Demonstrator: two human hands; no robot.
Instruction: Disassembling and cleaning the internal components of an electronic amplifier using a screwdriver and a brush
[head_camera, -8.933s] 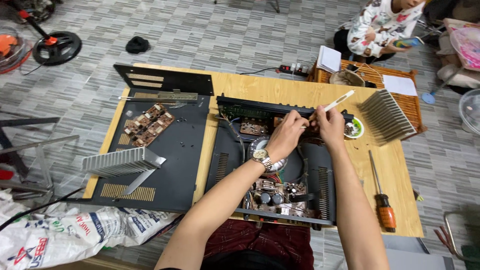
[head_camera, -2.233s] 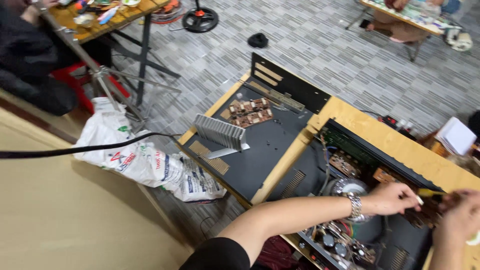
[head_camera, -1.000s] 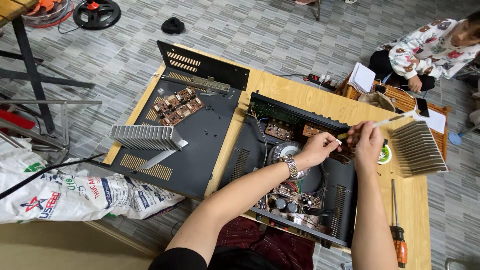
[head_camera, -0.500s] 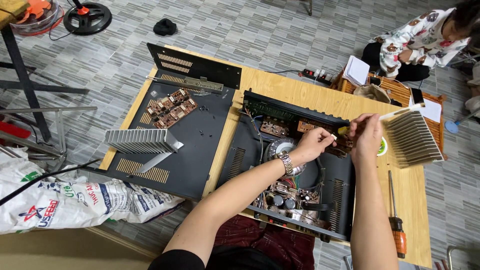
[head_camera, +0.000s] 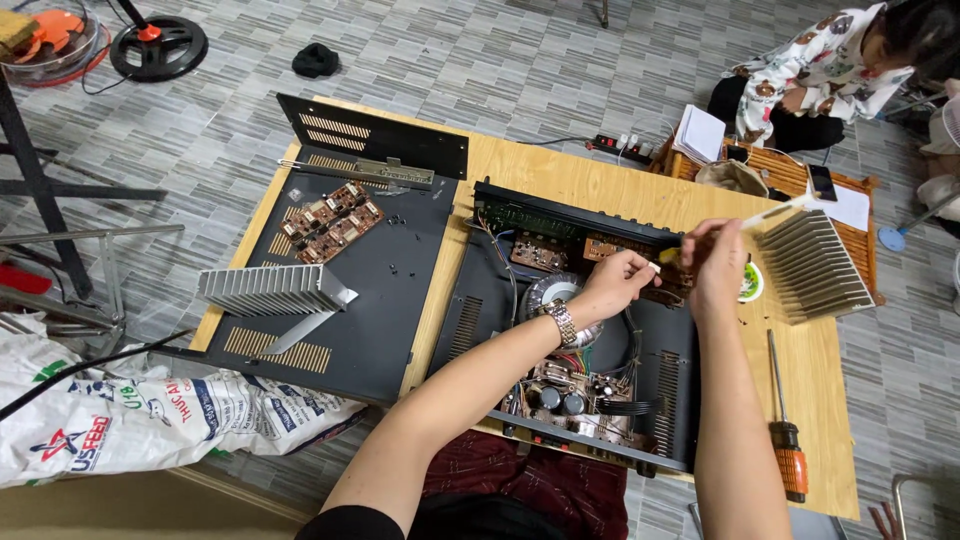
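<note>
Both hands pinched, left hand (head_camera: 612, 287) white bit (head_camera: 655, 267), right hand (head_camera: 712, 262) brush (head_camera: 790, 209)

An opened amplifier chassis (head_camera: 600, 360) is laid flat on the wooden table, black, lid off, guts exposed. A round toroidal transformer (head_camera: 548, 291) is seated near the middle, brown circuit boards (head_camera: 600, 250) are lined up along the far wall, and capacitors with bundled wires are packed at the near edge. A small white piece (head_camera: 654, 267) is pinched in the left hand (head_camera: 612, 287), though what it is can't be made out. A white-handled brush (head_camera: 775, 212) is gripped in the right hand (head_camera: 716, 268), angled up and right, its tip over the far boards.
</note>
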